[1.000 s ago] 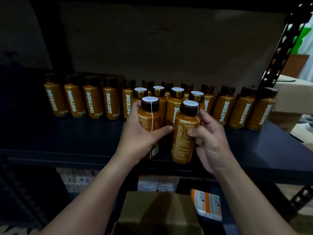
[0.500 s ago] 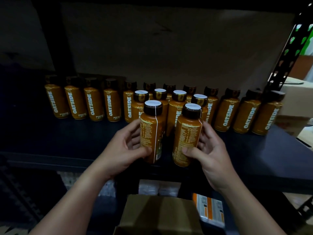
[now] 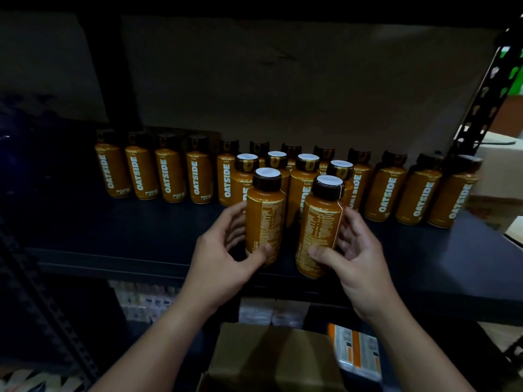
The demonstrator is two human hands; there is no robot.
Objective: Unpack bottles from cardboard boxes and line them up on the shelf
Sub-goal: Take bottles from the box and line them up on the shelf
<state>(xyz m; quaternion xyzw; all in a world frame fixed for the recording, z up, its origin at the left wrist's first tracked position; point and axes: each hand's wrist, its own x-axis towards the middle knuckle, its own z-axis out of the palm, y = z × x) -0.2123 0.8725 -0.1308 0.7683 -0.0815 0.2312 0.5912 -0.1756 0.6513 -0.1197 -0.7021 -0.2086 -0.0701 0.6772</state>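
Though dim — bottle rows (image 3: 305, 182) behind hands (image 3: 223, 258)

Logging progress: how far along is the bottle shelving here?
Done: a back row of bottles spans the shelf, labels facing out, with four more in a second row. In hand: the left hand and right hand each grip a front bottle, labels facing away. Left: filling out the front rows; the box's contents aren't visible.
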